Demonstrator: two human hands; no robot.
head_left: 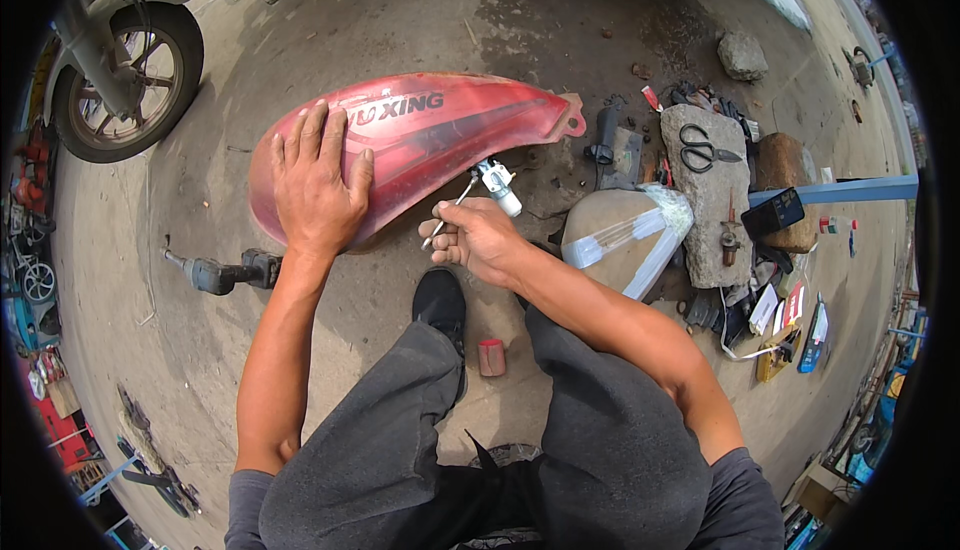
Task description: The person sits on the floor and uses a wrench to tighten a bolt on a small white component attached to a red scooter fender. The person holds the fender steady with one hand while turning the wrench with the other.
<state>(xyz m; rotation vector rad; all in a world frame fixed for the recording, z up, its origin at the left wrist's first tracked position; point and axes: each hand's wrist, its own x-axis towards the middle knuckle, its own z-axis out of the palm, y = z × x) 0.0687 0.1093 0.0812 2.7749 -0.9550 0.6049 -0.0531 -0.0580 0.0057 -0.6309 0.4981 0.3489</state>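
A worn red motorcycle fuel tank (450, 140) lies on the ground in front of me. My left hand (318, 190) rests flat on its left part, fingers stretched out. Low on the tank's near edge sits a silver and white fuel tap (497, 184). My right hand (478, 240) is closed around a slim metal wrench (464, 193), whose far end reaches the tap. Whether its tip grips a fastener is too small to tell. A small red block (491, 357) stands on the ground between my legs, by my black shoe (439, 298).
A grey cordless power tool (215, 273) lies left of the tank. At right are a taped, rounded panel (605, 225), a stone slab (685, 200) bearing black-handled scissors (698, 153), and a phone (772, 213). A motorcycle wheel (185, 80) stands at far left.
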